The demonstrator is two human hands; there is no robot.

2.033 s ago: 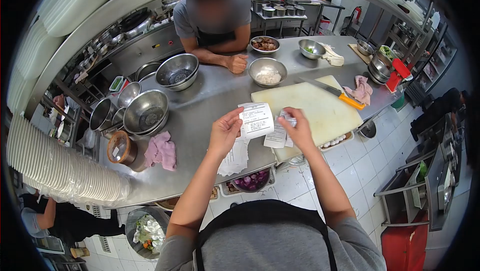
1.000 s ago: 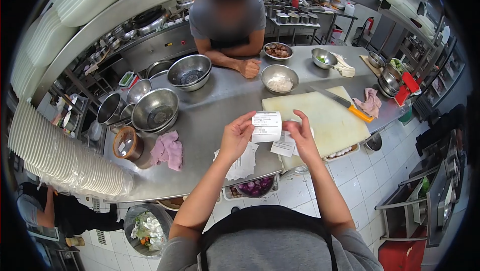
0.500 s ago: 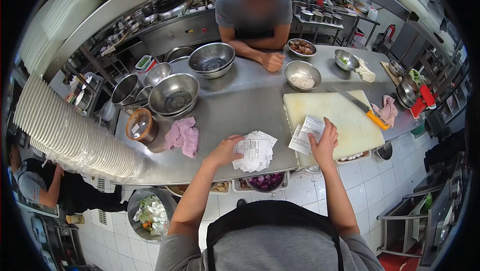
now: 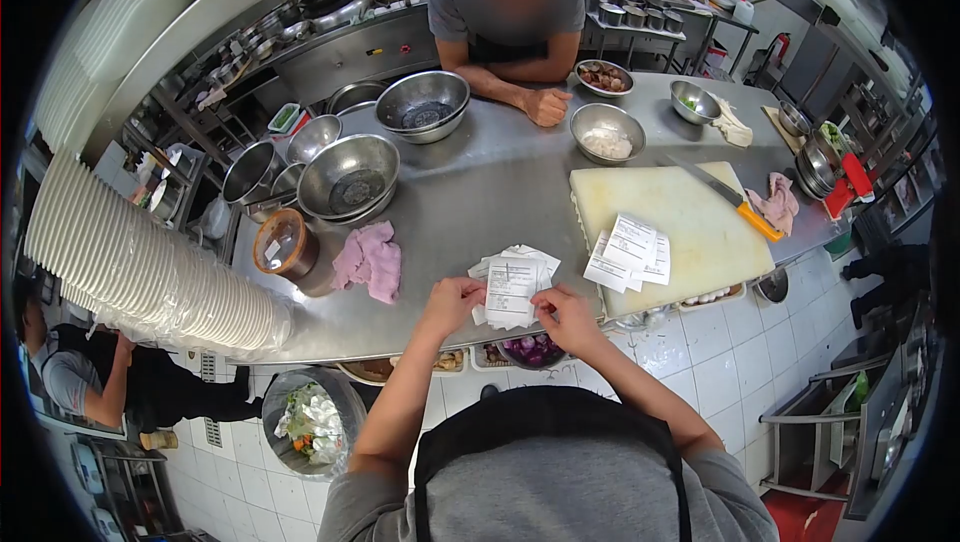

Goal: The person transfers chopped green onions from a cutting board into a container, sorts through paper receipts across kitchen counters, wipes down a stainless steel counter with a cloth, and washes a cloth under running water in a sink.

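A stack of printed paper receipts (image 4: pixel 512 290) lies near the front edge of the steel counter. At its left edge my left hand (image 4: pixel 457 302) is closed, fingertips pinching the slips. My right hand (image 4: pixel 565 317) grips the right edge of the stack, thumb and fingers together; how many slips it holds cannot be made out. Several more receipts (image 4: pixel 632 250) are fanned out on the white cutting board (image 4: pixel 690 207) to the right, with no hand on them.
A knife (image 4: pixel 745 210) with an orange handle lies across the board. A pink cloth (image 4: pixel 368 260), a brown-lidded tub (image 4: pixel 285 242) and metal bowls (image 4: pixel 350 182) stand left. Opposite, another person leans on the counter, forearms folded, near a bowl of white food (image 4: pixel 608 134).
My right hand has left the receipts on the cutting board and moved left to the stack. The board's receipts now lie fanned out. My left hand stays by the stack.
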